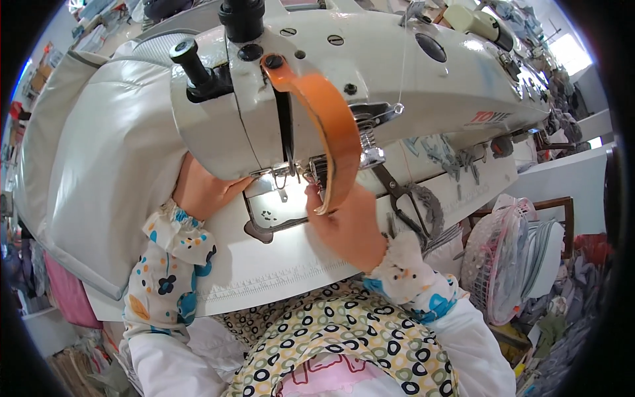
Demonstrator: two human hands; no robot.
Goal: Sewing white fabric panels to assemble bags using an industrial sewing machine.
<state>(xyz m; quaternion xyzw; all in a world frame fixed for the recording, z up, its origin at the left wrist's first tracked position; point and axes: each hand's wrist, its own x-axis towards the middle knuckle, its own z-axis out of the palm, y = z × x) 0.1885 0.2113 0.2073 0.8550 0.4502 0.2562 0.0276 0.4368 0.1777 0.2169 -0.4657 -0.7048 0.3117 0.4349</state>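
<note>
Needle area of a white sewing machine (370, 59). The left hand (205, 188) is laid flat on grey padded fabric (99, 172); right hand (347, 225) fingers are pinched beside the presser foot (291, 175). Fingertips are best kept clear of the needle path.

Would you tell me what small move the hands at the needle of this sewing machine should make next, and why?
Probably bring the right hand fingertips closer to the needle. The left hand sits half hidden beneath the machine head, and the lit needle plate shows bare, no fabric there.
</note>
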